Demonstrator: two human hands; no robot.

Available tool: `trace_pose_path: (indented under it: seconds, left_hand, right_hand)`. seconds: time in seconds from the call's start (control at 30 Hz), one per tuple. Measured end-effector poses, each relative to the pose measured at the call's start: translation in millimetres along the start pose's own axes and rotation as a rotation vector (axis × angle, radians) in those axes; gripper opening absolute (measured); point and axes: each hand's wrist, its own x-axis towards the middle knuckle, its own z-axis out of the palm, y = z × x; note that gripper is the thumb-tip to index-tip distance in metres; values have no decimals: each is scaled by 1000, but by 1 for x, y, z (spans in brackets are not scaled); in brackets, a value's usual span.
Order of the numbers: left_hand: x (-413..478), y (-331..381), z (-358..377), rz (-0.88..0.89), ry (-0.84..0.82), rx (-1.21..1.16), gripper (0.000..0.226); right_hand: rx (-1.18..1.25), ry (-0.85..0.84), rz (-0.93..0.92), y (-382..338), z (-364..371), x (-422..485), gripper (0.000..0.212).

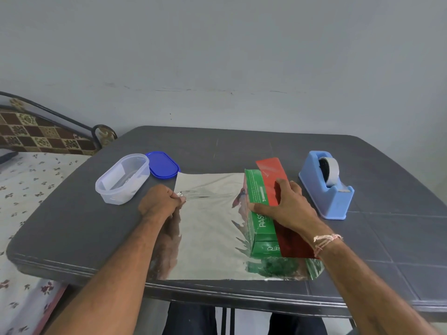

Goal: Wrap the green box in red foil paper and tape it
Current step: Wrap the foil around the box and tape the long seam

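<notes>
The green box [260,228] lies lengthwise on the right part of the foil sheet [208,228], whose silver underside faces up. The sheet's right edge is folded over the box top and shows its red face [272,180]. My right hand [283,204] lies on top of the box and presses the red flap down, thumb on the green left edge. My left hand [162,200] pinches the sheet's left edge between curled fingers, and the foil wrinkles there.
A blue tape dispenser [326,187] with a tape roll stands right of the box. A clear plastic tub [122,178] and its blue lid [163,164] sit at the back left. The dark table [72,226] ends just in front of the foil; a bed [21,189] lies on the left.
</notes>
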Motion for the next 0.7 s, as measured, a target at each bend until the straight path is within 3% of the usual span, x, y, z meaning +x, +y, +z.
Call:
trace_pose_path:
  seconds: [0.33,0.43,0.5,0.6,0.7]
  left_hand:
    - [-10,12,3,88,87,-30,30]
    - [-9,14,-3,59,18,-401,33]
    - [-17,14,-8,33,-132,-689,42]
    - [-20,6,-15,169,-233,-767,50]
    - [-20,5,-27,288,-320,-810,43]
  right_hand:
    - [-3,-13,7,-2,-2,-2,131]
    - [1,-18,11,-3,-3,-3,132]
    - [-1,-16,7,-2,-3,-3,127]
    - [0,-17,8,-3,-3,-3,124]
    - [13,-25,13,-5,-4,-5,128]
